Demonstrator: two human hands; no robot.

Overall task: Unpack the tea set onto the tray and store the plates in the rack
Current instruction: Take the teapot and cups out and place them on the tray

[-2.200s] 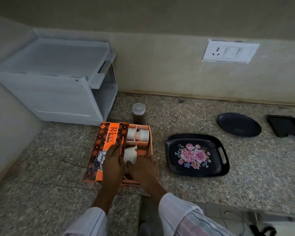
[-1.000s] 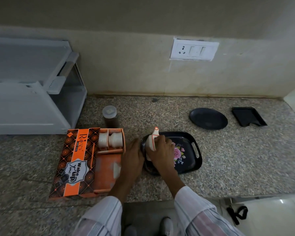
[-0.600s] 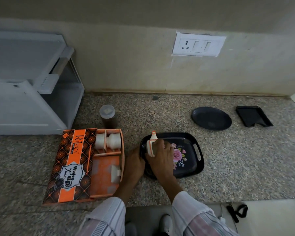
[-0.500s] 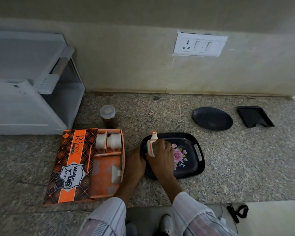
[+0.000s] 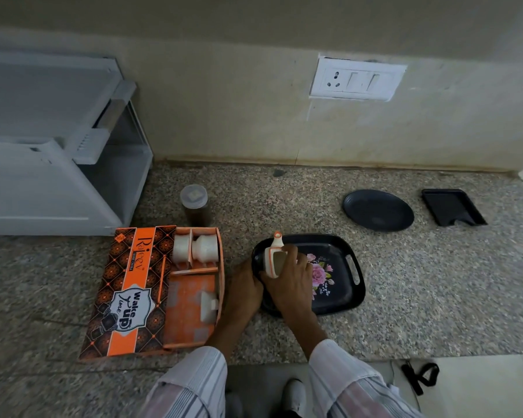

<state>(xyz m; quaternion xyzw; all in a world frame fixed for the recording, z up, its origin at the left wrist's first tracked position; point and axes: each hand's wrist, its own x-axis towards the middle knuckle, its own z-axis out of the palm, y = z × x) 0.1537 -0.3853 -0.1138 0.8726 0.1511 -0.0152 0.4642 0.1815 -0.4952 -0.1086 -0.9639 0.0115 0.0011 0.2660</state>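
Note:
An open orange tea set box (image 5: 133,291) lies on the granite counter. Two white cups (image 5: 204,247) stand in its top compartment and a small white piece (image 5: 209,303) in the lower one. Right of the box is a black floral tray (image 5: 338,285). My right hand (image 5: 290,276) grips a white, orange-trimmed teapot (image 5: 272,257) over the tray's left part. My left hand (image 5: 242,288) is curled against the tray's left rim, fingertips hidden under the right hand. A round black plate (image 5: 378,209) and a square black plate (image 5: 452,206) lie at the back right.
A white rack (image 5: 58,164) stands at the back left against the wall. A lidded brown jar (image 5: 195,205) stands just behind the box. The counter's front edge runs right below my sleeves, and a black strap (image 5: 420,377) lies on the floor beyond it.
Both hands lifted the teapot out of the box's lower compartment and carried it right to the tray. Over the last half second they have hardly moved.

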